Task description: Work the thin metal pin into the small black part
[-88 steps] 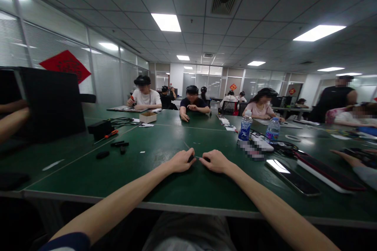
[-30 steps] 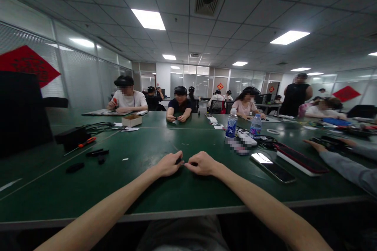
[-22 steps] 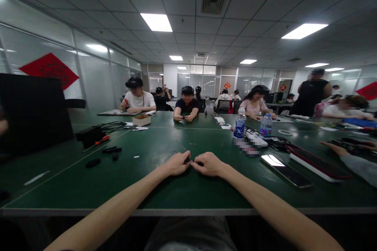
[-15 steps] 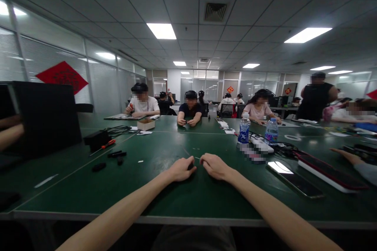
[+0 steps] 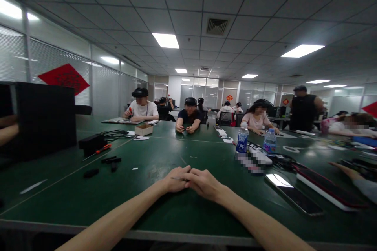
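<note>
1. Grip: left hand (image 5: 174, 179) and right hand (image 5: 204, 184) touching, fingers curled; thin metal pin (image 5: 179, 179) at their meeting. Cannot tell which hand grips it.
2. Place: pin above green table (image 5: 141, 200), near its front edge.
3. Progress: nothing shows joined to pin.
4. Around: orange-handled screwdriver (image 5: 103, 149) on table's left; phone (image 5: 293, 194) on its right.

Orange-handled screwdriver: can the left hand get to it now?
Probably yes: the left hand rests on the green table, with open tabletop up to the screwdriver; the black pieces lie near it, just off that line.
</note>
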The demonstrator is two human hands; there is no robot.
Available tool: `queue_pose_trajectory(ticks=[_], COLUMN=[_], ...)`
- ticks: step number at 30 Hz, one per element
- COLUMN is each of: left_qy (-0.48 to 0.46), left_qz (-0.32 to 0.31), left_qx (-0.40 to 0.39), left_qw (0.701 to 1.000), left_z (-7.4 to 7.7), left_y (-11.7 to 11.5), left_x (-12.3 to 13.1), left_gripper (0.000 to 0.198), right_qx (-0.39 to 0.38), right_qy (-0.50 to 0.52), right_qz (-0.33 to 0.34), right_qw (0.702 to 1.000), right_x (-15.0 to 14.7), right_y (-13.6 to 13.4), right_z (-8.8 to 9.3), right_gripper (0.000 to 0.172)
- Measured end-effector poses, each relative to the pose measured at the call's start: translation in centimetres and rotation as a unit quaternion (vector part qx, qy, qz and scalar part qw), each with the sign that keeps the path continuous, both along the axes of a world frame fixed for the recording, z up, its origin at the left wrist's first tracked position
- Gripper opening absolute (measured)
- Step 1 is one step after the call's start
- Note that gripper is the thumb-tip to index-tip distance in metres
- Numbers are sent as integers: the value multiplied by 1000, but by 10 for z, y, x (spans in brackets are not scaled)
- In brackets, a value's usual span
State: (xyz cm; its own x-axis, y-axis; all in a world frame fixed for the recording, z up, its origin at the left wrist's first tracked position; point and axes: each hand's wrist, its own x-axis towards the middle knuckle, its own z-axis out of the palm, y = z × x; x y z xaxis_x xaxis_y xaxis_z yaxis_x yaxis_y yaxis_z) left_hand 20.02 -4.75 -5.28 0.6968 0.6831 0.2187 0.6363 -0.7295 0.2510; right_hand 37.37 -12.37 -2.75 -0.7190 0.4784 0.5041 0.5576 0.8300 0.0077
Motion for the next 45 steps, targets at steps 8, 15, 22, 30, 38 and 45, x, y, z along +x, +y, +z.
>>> queue_pose_trajectory(ticks=[8,15,22,30,38,45], left_qy=[-17,-10,-26,-40,-45,-76], left_qz=[-9,18,21,31,28,5], left_qx=[40,31,50,70,55,64], left_qw=[999,999,998,996,997,995], left_z=[-6,-2,-6,-6,-3,-5], left_y=[3,1,7,6,3,3], left_x=[-1,-2,-4,-5,-5,-4], left_gripper=[22,30,27,25,29,29], right_qx=[-5,-48,-60,-62,-64,-71], right_qy=[-30,-60,-60,-98,-116,-118], right_qz=[-105,-188,-236,-276,-281,-277], right_qw=[994,979,968,954,950,951], right_x=[15,32,37,33,32,30], right_y=[12,22,31,26,27,26], right_z=[-3,-4,-8,-8,-10,-11], right_gripper=[26,32,31,45,54,54])
